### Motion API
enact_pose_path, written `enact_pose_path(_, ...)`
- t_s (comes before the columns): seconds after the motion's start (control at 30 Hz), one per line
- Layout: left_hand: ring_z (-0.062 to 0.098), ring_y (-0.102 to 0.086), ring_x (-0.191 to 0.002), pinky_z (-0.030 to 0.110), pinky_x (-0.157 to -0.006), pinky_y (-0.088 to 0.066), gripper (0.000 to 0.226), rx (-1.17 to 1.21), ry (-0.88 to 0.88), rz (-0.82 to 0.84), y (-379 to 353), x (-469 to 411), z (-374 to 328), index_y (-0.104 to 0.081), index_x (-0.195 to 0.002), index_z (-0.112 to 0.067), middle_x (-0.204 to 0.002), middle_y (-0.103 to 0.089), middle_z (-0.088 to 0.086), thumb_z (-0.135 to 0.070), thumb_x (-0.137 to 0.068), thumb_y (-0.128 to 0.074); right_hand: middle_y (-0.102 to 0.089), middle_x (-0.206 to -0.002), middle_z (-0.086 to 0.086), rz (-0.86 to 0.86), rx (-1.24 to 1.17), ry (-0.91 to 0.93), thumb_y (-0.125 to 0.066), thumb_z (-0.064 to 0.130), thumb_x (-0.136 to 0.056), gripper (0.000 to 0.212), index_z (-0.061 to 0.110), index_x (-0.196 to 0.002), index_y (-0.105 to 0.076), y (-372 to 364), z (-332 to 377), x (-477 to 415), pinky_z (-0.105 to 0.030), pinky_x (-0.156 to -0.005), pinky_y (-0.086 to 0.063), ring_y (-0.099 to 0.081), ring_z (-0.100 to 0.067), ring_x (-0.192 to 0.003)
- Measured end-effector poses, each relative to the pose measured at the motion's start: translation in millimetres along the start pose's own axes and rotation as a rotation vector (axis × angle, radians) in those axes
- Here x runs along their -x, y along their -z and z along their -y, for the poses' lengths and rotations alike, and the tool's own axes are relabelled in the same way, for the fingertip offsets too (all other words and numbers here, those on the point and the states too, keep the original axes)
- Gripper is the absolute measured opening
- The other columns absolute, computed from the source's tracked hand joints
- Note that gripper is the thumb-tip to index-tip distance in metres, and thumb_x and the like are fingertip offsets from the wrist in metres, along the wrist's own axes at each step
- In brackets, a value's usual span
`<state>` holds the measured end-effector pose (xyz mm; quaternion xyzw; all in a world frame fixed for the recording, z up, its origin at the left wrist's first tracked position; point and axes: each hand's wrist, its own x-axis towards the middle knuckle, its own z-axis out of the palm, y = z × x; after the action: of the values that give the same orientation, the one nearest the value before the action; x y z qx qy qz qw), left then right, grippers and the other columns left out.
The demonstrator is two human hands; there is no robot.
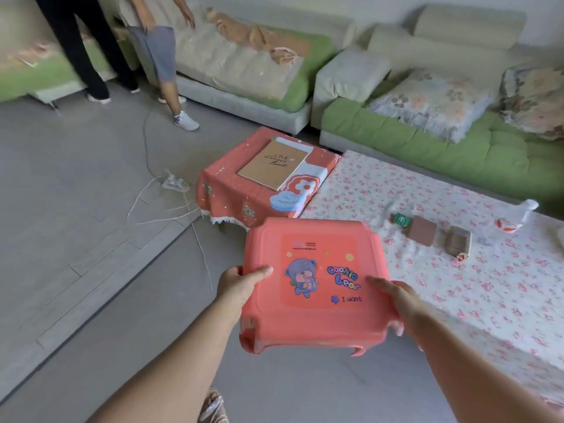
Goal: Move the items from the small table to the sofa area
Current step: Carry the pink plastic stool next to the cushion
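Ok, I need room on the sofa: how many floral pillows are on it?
2. One floral pillow lies on the green sofa seat, mid-right; the second floral pillow sits at the frame's right edge, cut off. More may lie beyond view.

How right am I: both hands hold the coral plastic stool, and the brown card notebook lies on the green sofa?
No: the head view shows the brown card notebook on the red draped table; left hand and right hand hold the coral plastic stool.
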<state>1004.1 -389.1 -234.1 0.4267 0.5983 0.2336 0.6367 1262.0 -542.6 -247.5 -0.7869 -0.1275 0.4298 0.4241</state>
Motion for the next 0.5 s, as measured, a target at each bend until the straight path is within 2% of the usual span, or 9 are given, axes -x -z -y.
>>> enact_pose_path(0.07, 0.030, -0.069, -0.071, 0.043, -0.072, -0.057, 0.038, -0.007, 0.005, 0.006, 18, -17, -9, -0.069, -0.085, -0.004, -0.082, -0.072, 0.016, -0.027, -0.059, -0.084, -0.072, -0.088, -0.016, -0.028, 0.004, -0.002, -0.071, 0.033, -0.074, 0.033, 0.005, -0.090, -0.071, -24, 11, -8, -0.043, -0.086, -0.054, -0.067, -0.032, -0.085)
enact_pose_path(0.17, 0.028, -0.069, -0.069, 0.038, -0.069, -0.057, 0.030, -0.014, 0.009, 0.025, 56, -54, -29, -0.069, -0.084, -0.006, -0.079, -0.072, 0.013, -0.025, -0.065, -0.082, -0.072, -0.092, -0.018, -0.044, -0.003, -0.017, -0.070, 0.035, -0.075, 0.037, 0.005, -0.095, -0.070, -72, 32, -20, -0.037, -0.073, -0.055, -0.067, -0.033, -0.086)
enact_pose_path(0.2, 0.027, -0.068, -0.067, 0.035, -0.067, -0.056, 0.027, -0.021, 0.006, 0.033, 67, -63, -37, -0.069, -0.081, -0.007, -0.077, -0.072, 0.012, -0.025, -0.065, -0.082, -0.072, -0.091, -0.018, -0.055, -0.011, -0.021, -0.070, 0.034, -0.075, 0.036, 0.004, -0.095, -0.070, -86, 38, -22, -0.037, -0.074, -0.055, -0.067, -0.033, -0.086)
enact_pose_path(0.27, 0.024, -0.067, -0.061, 0.029, -0.060, -0.055, 0.023, -0.037, -0.002, 0.042, 92, -84, -53, -0.067, -0.076, -0.009, -0.072, -0.071, 0.009, -0.024, -0.066, -0.081, -0.072, -0.084, -0.015, -0.075, -0.043, -0.022, -0.070, 0.031, -0.076, 0.032, 0.004, -0.093, -0.070, -118, 51, -25, -0.039, -0.075, -0.056, -0.067, -0.031, -0.080)
enact_pose_path(0.33, 0.023, -0.066, -0.058, 0.025, -0.054, -0.052, 0.022, -0.045, -0.005, 0.049, 114, -102, -68, -0.067, -0.074, -0.009, -0.069, -0.070, 0.008, -0.023, -0.067, -0.081, -0.071, -0.074, -0.007, -0.087, -0.057, -0.018, -0.070, 0.031, -0.075, 0.027, 0.007, -0.087, -0.070, -147, 63, -28, -0.031, -0.065, -0.054, -0.066, -0.025, -0.070)
enact_pose_path(0.37, 0.022, -0.065, -0.057, 0.024, -0.052, -0.051, 0.021, -0.052, -0.008, 0.048, 124, -111, -75, -0.067, -0.075, -0.009, -0.069, -0.070, 0.008, -0.023, -0.067, -0.081, -0.071, -0.074, -0.007, -0.089, -0.060, -0.014, -0.069, 0.031, -0.075, 0.026, 0.007, -0.086, -0.070, -160, 69, -29, -0.030, -0.065, -0.053, -0.066, -0.025, -0.071)
enact_pose_path(0.47, 0.023, -0.065, -0.059, 0.024, -0.052, -0.049, 0.022, -0.075, -0.009, 0.063, 149, -138, -95, -0.067, -0.075, -0.009, -0.071, -0.070, 0.009, -0.024, -0.066, -0.081, -0.072, -0.091, -0.019, -0.088, -0.098, -0.030, -0.070, 0.029, -0.075, 0.032, 0.002, -0.092, -0.069, -192, 87, -36, -0.045, -0.086, -0.054, -0.067, -0.034, -0.088)
enact_pose_path(0.5, 0.023, -0.066, -0.060, 0.024, -0.053, -0.050, 0.023, -0.080, -0.012, 0.068, 153, -143, -100, -0.067, -0.076, -0.009, -0.072, -0.070, 0.009, -0.025, -0.066, -0.081, -0.071, -0.093, -0.020, -0.085, -0.108, -0.037, -0.070, 0.030, -0.075, 0.035, 0.001, -0.094, -0.069, -197, 92, -38, -0.048, -0.089, -0.053, -0.067, -0.036, -0.091)
